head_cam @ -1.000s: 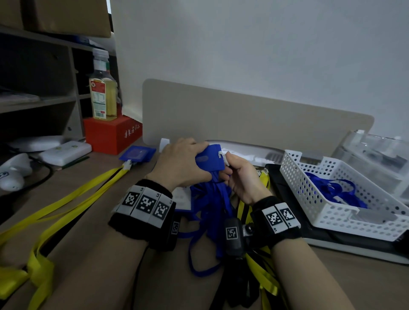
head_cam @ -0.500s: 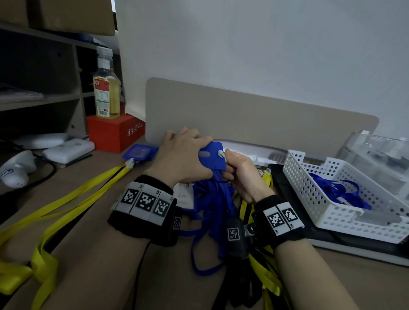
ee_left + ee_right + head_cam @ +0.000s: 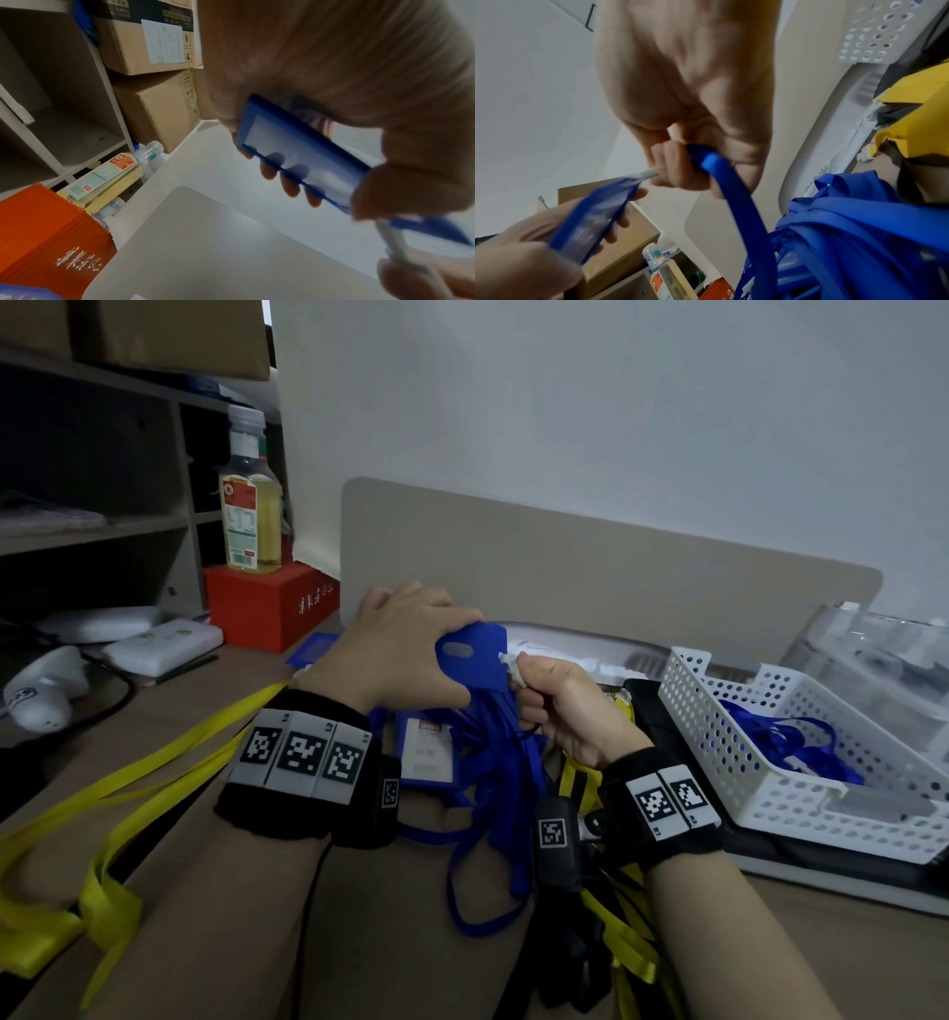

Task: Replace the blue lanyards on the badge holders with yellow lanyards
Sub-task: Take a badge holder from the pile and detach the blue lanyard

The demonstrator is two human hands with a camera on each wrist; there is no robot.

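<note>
My left hand (image 3: 411, 654) grips a blue badge holder (image 3: 475, 660) above the desk, fingers curled round its frame (image 3: 298, 154). My right hand (image 3: 560, 706) pinches the white clip (image 3: 511, 667) at the holder's corner, with the blue lanyard (image 3: 734, 182) trailing from its fist. A pile of blue lanyards (image 3: 500, 773) and another badge holder (image 3: 426, 747) lie beneath both hands. Yellow lanyards (image 3: 169, 757) stretch over the desk at the left, and more yellow straps (image 3: 631, 942) lie under my right wrist.
A white perforated basket (image 3: 770, 793) with loose blue lanyards (image 3: 785, 742) stands at the right. A beige divider panel (image 3: 590, 572) rises behind the hands. A red box (image 3: 267, 608) with a bottle (image 3: 249, 516) on it, shelves and white devices sit at the left.
Both hands have lifted the badge holder slightly and tilted it. The white clip now shows at its corner between my right fingers.
</note>
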